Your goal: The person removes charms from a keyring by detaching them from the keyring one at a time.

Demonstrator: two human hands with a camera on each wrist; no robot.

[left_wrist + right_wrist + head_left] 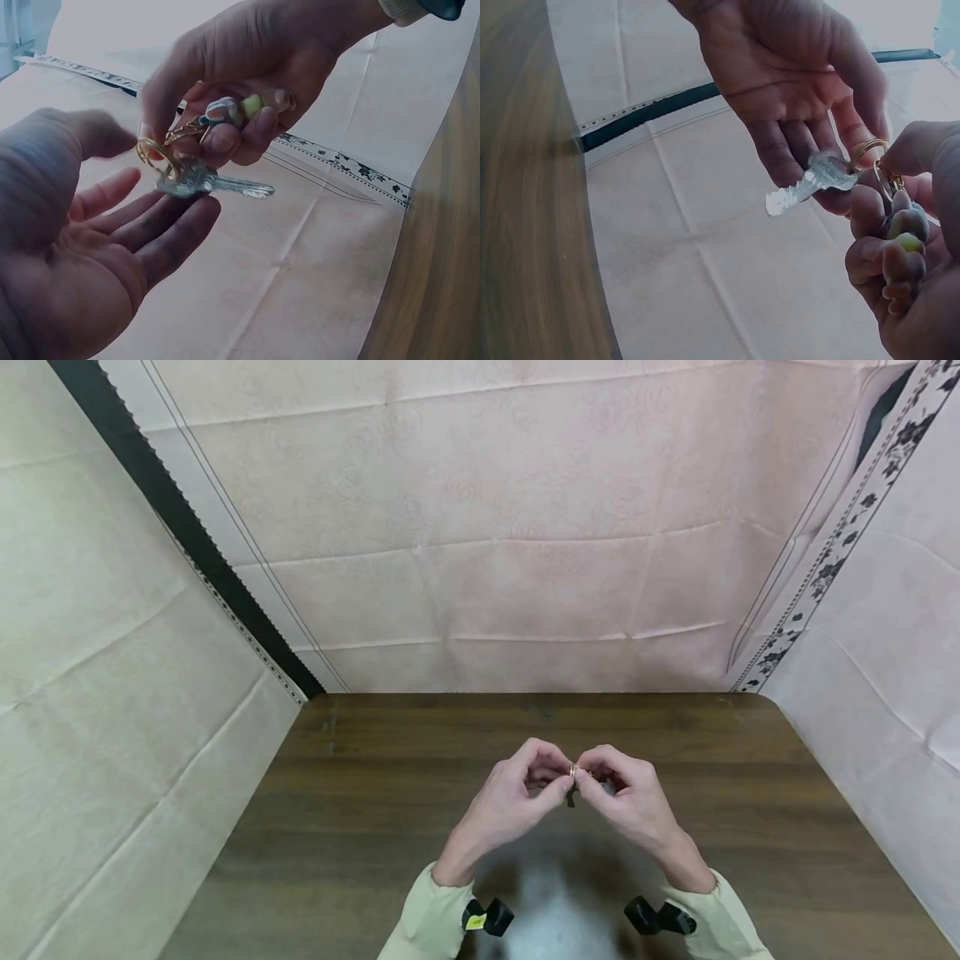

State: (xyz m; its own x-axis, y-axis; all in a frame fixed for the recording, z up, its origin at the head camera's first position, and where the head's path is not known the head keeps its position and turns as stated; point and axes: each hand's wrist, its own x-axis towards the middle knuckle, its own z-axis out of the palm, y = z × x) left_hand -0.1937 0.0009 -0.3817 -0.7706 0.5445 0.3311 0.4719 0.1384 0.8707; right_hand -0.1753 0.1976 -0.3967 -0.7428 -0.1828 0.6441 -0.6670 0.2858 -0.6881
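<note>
Both hands meet above the wooden table in the head view. My left hand (510,802) pinches a gold key ring (868,145) between thumb and forefinger. From that ring a silver key (247,187) sticks out past the other left fingers, which lie loosely below it. My right hand (637,802) grips a beaded keychain (223,111) joined to the ring by a gold clasp. Pale and yellow-green beads (910,242) show between its curled fingers. In the head view the fingers hide most of the key and the beads.
A brown wooden table (360,827) lies under the hands. Pale creased cloth (525,527) hangs behind it and along both sides, with a dark strip (195,543) at left and a floral border (832,556) at right. Black wrist cameras (498,917) sit at the sleeves.
</note>
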